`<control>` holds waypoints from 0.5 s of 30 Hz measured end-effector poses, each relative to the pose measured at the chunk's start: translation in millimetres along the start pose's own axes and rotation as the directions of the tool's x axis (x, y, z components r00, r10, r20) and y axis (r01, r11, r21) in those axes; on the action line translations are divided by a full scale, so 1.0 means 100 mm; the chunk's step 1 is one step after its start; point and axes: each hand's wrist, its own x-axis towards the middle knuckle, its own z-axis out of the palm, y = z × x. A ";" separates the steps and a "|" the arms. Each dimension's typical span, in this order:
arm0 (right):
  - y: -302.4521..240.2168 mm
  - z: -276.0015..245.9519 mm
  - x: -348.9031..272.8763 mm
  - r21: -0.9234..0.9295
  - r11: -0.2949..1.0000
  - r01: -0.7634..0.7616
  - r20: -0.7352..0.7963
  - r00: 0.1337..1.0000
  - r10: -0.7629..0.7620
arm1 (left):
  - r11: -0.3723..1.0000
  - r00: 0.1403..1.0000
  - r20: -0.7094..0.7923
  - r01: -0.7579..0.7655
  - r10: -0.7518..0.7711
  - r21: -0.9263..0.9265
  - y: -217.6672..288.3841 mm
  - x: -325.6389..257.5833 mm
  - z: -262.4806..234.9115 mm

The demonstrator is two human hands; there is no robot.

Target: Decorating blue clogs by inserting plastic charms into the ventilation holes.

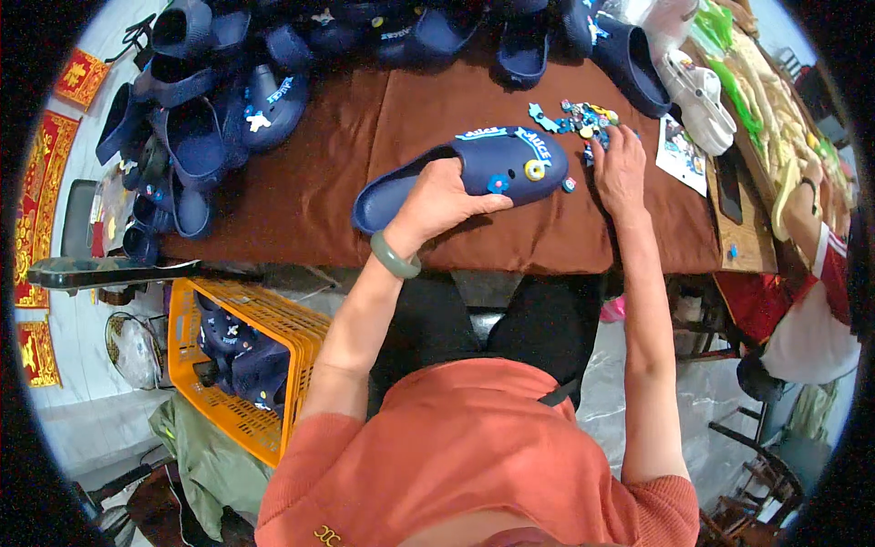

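A navy blue clog (480,164) lies on the brown cloth with its toe to the right. My left hand (444,201) grips it, fingers inside the foot opening and thumb along the near side. On its upper sit a light-blue lettered banner charm (533,144), a yellow-and-white round charm (535,170) and a blue flower charm (498,184). Bent fingers of my right hand (622,173) reach down into a pile of small colourful charms (572,117); what they pinch, if anything, is hidden. One loose charm (570,185) rests beside the toe.
More navy clogs (196,128) crowd the table's back and left. White clogs (697,105), a printed card (682,157) and a phone (728,190) are at the right. An orange crate (292,337) holding clogs stands lower left. Another person's arm (804,214) shows at far right.
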 end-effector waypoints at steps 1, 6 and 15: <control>-0.03 0.00 0.01 -0.049 0.998 0.046 0.013 0.999 -0.045 | 0.994 0.995 -0.004 -0.099 0.099 -0.035 -0.03 0.02 0.01; -0.04 -0.01 0.07 -0.079 0.993 0.093 -0.001 0.996 -0.093 | 0.995 0.995 0.006 -0.103 0.103 -0.012 -0.11 0.09 -0.01; 0.00 -0.06 0.16 -0.012 0.998 0.063 0.269 0.961 -0.058 | 0.921 0.966 0.000 -0.245 0.257 0.303 -0.24 0.12 -0.05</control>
